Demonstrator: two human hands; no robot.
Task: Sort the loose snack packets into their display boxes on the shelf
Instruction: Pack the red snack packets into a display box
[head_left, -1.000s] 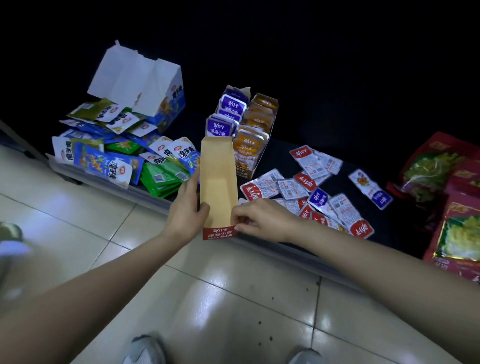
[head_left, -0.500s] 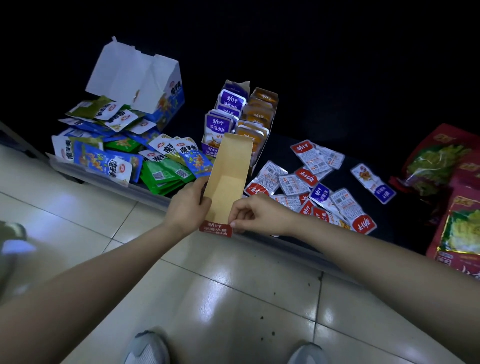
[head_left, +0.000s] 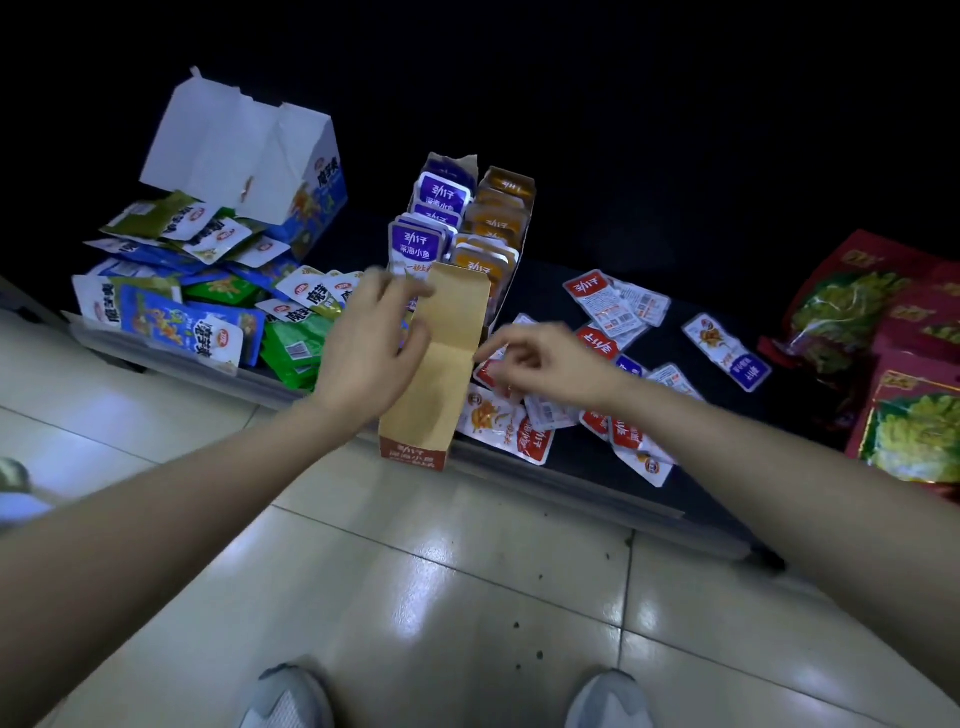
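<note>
1. One empty, narrow brown cardboard display box (head_left: 441, 374) lay tilted at the front edge of the dark low shelf (head_left: 571, 486). Its red front band carried white characters that looked like "深海小鱼".
2. The left hand (head_left: 371, 343) grasped the box by its left wall, thumb hooked over the rim and fingers stretched up alongside. The hand was blurred.
3. The right hand (head_left: 545, 364) was released, fingers loosely curled and gripping nothing. It hovered just beside the box's right wall, above the loose packets. Whether a fingertip touched one could not be told.
4. Toward the shelf's back stood two filled boxes, touching side by side. The left one held purple packets (head_left: 418, 244) marked "劲仔 深海小鱼", and the right one held orange packets (head_left: 480, 265).
5. More than ten white red-ended packets (head_left: 592, 291) lay scattered mid-shelf, overlapping too much for an exact count. Two purple-ended packets (head_left: 732, 358) lay among them.
6. At the shelf's left end stood one opened white-and-blue carton (head_left: 249, 150) marked "魔芋爽", above a heap of blue and green packets (head_left: 171, 322) bearing the same words.
7. At the right end lay at least two large red bags (head_left: 852, 312), their writing unreadable.
8. Two grey shoes (head_left: 291, 696) stood on the glossy tiled floor (head_left: 467, 597).
</note>
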